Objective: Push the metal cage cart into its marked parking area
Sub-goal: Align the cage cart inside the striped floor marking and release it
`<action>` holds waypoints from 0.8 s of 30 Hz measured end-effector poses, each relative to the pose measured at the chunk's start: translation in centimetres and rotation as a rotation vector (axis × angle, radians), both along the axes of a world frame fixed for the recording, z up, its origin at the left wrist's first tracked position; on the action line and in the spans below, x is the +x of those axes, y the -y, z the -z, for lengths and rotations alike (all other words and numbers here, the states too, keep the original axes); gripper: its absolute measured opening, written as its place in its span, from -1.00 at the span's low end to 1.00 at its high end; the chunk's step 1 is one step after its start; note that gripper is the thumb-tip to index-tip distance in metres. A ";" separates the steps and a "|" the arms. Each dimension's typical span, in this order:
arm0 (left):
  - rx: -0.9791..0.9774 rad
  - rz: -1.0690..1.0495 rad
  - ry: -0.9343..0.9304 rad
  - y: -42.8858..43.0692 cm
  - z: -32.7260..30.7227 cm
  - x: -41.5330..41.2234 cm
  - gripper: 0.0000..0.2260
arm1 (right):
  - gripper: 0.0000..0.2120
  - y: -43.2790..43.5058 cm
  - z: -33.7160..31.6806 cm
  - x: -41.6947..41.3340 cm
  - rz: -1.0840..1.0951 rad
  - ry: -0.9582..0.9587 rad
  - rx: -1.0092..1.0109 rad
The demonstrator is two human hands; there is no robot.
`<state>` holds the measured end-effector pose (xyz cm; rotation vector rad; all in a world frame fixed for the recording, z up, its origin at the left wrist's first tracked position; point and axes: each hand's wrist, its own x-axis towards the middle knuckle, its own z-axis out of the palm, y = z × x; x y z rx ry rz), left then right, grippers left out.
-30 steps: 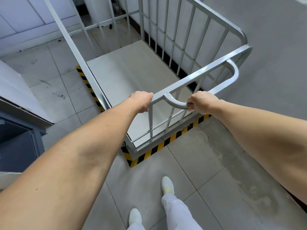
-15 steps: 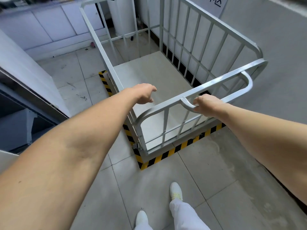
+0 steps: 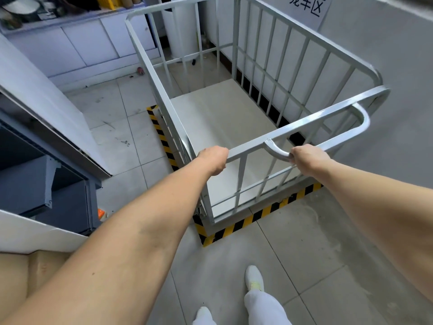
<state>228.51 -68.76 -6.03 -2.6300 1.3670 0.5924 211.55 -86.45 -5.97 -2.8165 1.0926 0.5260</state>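
Both hands are on the metal cage cart [image 3: 225, 123] again: half a second ago our left hand [image 3: 214, 159] hung free above the top rail [image 3: 304, 127], now its fingers [image 3: 221, 153] are clamped over that rail, while our right hand [image 3: 307, 158] keeps its fingers closed around the handle [image 3: 278, 152]. The cart base stands just inside the yellow-black floor tape [image 3: 246, 222], close along the wall [image 3: 386, 55], so we judge the parking nearly finished, with only a small straightening left
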 end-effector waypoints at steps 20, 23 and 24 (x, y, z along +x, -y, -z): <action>-0.131 -0.074 0.056 3.5 1.5 -0.5 -0.78 | -0.80 2.6 0.0 -1.0 -0.063 0.071 -0.015; -0.135 -0.063 0.061 3.7 1.6 -0.4 -0.82 | -0.83 2.8 0.1 -1.1 -0.071 0.077 -0.031; -0.130 -0.056 0.061 3.7 1.6 -0.2 -0.84 | -0.83 2.8 0.1 -1.0 -0.066 0.076 -0.024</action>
